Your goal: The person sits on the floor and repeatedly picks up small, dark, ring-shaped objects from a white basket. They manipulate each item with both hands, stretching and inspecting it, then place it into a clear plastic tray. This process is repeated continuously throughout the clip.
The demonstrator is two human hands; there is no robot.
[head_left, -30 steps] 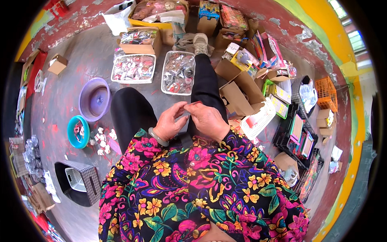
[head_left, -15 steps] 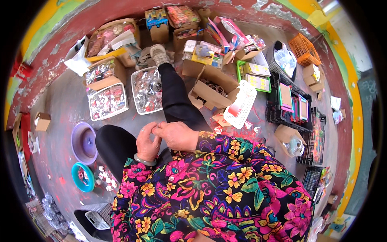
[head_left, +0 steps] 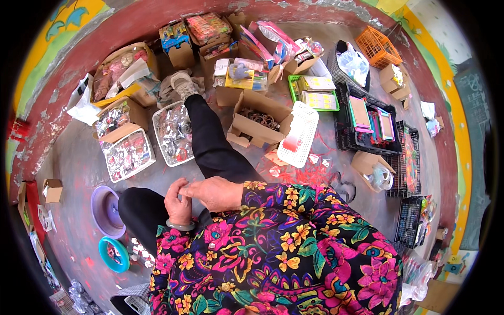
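In front of my lap my left hand (head_left: 178, 205), with a bangle at its wrist, meets my right hand (head_left: 218, 194). Their fingers are curled in and pressed together at the tips. Anything pinched between them is hidden or too small to make out. Beyond the hands stretches my leg in black trousers (head_left: 215, 142). Beside that leg lie a white tray of small wrapped pieces (head_left: 173, 134) and a similar tray (head_left: 130, 157) further left. Right of the leg, an open cardboard box (head_left: 252, 123) holds dark ring-shaped pieces, and a white perforated basket (head_left: 296, 136) leans at its side.
To the left stand a purple basin (head_left: 97, 210) and a turquoise bowl (head_left: 109, 262), with white scraps (head_left: 140, 253) on the floor. Black crates (head_left: 362, 143) line the right side. Boxes of goods (head_left: 181, 55) and an orange crate (head_left: 378, 47) sit along the far wall.
The whole view has shifted and turned slightly, so the far boxes now appear further left. My hands sit a little lower and further left in the picture, their fingers still together.
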